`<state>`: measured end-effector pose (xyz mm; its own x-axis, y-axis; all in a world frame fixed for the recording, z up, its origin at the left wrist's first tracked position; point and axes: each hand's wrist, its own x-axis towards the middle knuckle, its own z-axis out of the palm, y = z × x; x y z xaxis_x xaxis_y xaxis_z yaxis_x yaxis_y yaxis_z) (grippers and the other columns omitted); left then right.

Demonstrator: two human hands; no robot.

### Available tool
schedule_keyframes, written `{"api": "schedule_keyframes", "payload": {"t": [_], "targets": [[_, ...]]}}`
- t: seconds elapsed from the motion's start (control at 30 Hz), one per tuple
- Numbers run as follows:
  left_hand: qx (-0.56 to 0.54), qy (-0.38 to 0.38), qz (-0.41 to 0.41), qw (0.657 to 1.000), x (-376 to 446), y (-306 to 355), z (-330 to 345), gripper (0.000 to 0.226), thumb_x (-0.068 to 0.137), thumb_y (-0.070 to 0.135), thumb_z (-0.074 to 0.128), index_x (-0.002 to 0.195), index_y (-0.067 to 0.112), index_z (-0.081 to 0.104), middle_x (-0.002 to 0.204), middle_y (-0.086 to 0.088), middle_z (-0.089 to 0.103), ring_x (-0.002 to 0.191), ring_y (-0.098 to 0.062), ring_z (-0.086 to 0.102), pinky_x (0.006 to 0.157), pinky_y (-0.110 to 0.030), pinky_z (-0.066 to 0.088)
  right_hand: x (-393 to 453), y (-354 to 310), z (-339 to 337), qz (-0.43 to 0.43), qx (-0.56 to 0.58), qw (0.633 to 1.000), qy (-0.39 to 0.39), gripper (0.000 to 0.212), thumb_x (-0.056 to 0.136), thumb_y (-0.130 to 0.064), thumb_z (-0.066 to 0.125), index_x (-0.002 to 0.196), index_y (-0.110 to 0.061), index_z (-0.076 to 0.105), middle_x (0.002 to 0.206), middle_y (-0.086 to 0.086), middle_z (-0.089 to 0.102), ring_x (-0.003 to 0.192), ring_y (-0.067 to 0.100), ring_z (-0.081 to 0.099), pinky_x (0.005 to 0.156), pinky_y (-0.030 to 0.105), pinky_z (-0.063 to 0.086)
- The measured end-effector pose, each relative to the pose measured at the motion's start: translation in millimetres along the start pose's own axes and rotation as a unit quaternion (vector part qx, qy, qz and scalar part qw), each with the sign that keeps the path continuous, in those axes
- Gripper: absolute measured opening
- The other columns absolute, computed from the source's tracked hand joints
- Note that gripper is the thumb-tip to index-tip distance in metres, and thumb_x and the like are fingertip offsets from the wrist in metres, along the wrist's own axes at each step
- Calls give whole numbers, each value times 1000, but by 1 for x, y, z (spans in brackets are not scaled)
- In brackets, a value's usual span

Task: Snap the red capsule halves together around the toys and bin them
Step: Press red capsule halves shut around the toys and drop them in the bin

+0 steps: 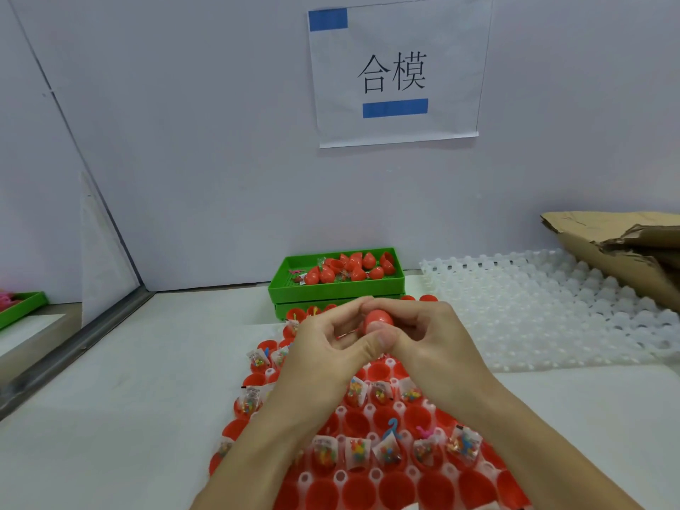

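A red capsule (379, 320) is held above the table between both hands. My left hand (323, 347) grips it from the left with curled fingers. My right hand (423, 336) grips it from the right, thumb pressed on its front. Below the hands lies a white holder tray (340, 476) filled with open red capsule halves (395, 487). Several halves carry small bagged toys (358, 450). Behind the hands stands a green bin (331, 290) with several closed red capsules (362, 268) inside.
An empty white holder tray (544, 311) lies at the right, with torn cardboard (618, 248) behind it. Another green tray (22, 307) sits at the far left beyond a metal rail (73, 347). A paper sign (395, 71) hangs on the back wall.
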<state>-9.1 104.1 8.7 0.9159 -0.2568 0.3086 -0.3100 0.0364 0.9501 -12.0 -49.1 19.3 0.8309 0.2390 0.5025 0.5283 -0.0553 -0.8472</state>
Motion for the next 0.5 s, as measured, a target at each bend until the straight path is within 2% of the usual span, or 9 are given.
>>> {"api": "schedule_keyframes", "payload": {"t": [0.03,0.1,0.2,0.3,0.4,0.5], "targets": [[9,6,17,1000,-1,1,3,45,78,35,81,118,17,70,116,-7,73,113,-22,68,96,-38,53,0,0,1,-6,-1,1000,0,42,93,-4,59,95,-43,77,93,-13,77,93,6,73,82,17,55],[10,31,28,999,-2,1,8,31,81,24,78,110,17,74,109,-6,75,106,-21,71,89,-30,56,0,2,3,-11,3,1000,8,43,89,-5,57,94,-43,76,93,-12,77,93,7,73,82,18,55],[12,44,42,998,-4,2,11,30,76,23,76,106,18,74,102,0,77,100,-14,73,82,-20,55,0,5,4,-14,6,1000,23,52,86,3,57,90,-45,76,90,-12,77,90,6,73,78,17,55],[27,55,49,997,-5,4,15,32,73,24,73,105,20,73,101,4,77,98,-11,73,81,-18,55,-1,8,5,-15,-5,999,33,59,86,13,57,86,-42,77,89,-11,77,89,9,74,77,19,57],[34,51,60,996,-5,6,16,34,76,24,73,109,17,72,102,4,77,99,-12,73,82,-19,56,0,7,1,-7,20,999,26,56,85,16,57,88,-37,77,89,-9,78,88,9,74,76,18,56],[38,50,78,995,-5,11,14,42,75,27,79,115,17,69,106,4,76,101,-13,72,83,-21,56,1,7,-6,7,77,997,7,41,86,13,62,103,-22,76,100,-1,78,96,16,74,80,25,58]]}}
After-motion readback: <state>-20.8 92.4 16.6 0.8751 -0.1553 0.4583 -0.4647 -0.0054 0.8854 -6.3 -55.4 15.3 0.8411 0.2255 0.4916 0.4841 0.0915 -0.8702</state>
